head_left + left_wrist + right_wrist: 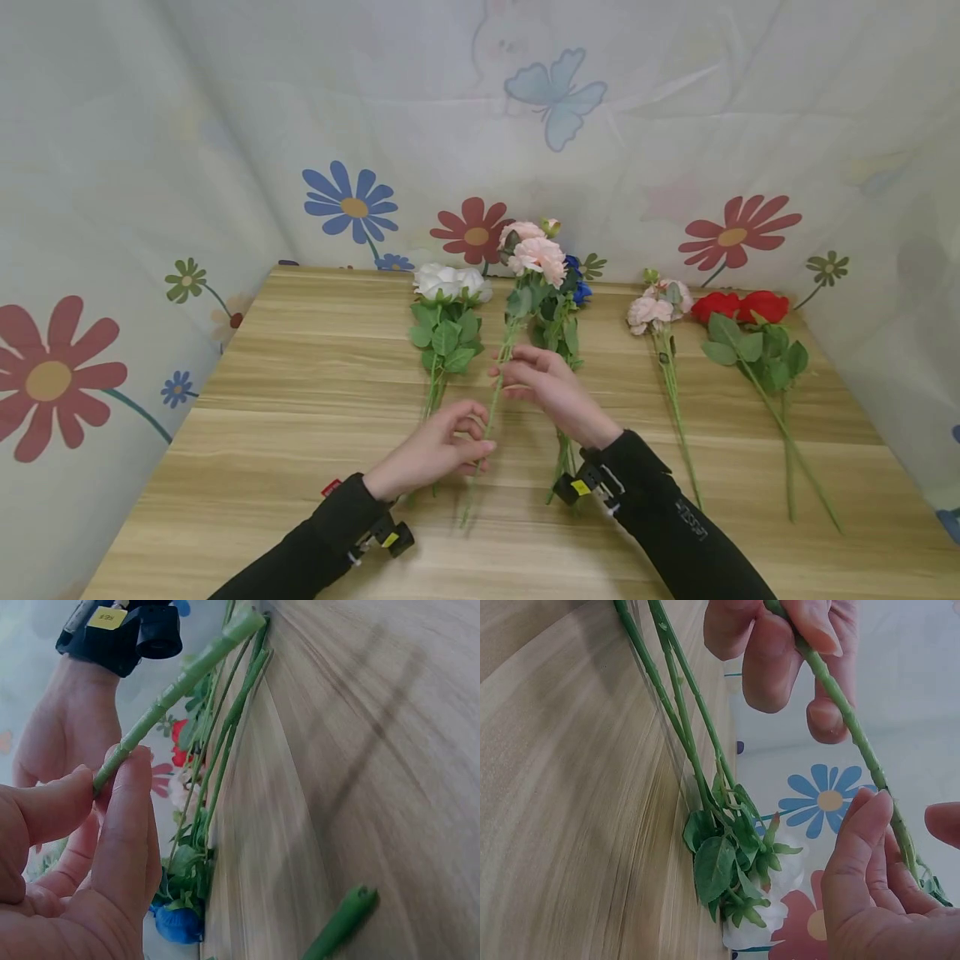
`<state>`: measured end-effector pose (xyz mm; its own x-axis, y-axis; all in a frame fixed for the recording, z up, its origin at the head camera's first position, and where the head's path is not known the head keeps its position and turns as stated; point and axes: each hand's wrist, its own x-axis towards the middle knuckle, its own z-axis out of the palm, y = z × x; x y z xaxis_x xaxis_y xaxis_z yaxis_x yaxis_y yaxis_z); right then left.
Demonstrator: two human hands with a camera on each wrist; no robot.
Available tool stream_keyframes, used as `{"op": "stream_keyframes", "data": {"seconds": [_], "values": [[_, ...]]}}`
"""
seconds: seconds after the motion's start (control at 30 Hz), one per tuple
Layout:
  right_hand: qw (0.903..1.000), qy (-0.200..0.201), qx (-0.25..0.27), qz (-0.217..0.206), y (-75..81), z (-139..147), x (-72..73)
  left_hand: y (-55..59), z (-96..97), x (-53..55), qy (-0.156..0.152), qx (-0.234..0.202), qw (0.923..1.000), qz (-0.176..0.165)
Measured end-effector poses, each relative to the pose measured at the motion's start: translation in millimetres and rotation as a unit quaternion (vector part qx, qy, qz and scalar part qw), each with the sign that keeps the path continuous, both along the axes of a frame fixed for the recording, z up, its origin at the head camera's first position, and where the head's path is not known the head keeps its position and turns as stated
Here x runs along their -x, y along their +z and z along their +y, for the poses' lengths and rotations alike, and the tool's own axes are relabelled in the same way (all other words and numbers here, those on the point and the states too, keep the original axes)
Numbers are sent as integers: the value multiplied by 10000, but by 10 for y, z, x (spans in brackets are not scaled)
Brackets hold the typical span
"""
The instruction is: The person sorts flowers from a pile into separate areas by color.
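Observation:
A long-stemmed pink artificial flower [537, 257] is held upright at a slant above the table. My left hand [444, 443] pinches its green stem [177, 688] near the lower end between thumb and fingers. Higher up, my right hand [551, 392] has its fingers loosely curled around the same stem, with the thumb [943, 823] apart from it in the right wrist view. White roses [448, 285] lie to the left of the held stem. Blue roses [577, 282] lie behind the right hand, their lower stems partly hidden by it.
Farther right on the wooden table [247, 400] lie another pink flower stem [660, 305] and red roses [742, 308] with green leaves. A pale curtain [420, 108] printed with flowers and a butterfly hangs behind the table and at both sides.

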<state>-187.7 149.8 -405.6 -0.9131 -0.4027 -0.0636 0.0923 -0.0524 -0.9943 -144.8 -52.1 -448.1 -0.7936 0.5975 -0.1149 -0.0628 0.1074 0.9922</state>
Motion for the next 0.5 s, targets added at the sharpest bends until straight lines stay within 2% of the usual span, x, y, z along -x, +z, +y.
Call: {"op": "stream_keyframes", "data": {"seconds": [0.33, 0.5], "values": [[9992, -249, -254, 166, 10, 54, -35, -15, 128, 23, -86, 109, 9995, 292], [9985, -227, -398, 288, 22, 106, -56, -46, 171, 34, -121, 216, 9986, 458]]}}
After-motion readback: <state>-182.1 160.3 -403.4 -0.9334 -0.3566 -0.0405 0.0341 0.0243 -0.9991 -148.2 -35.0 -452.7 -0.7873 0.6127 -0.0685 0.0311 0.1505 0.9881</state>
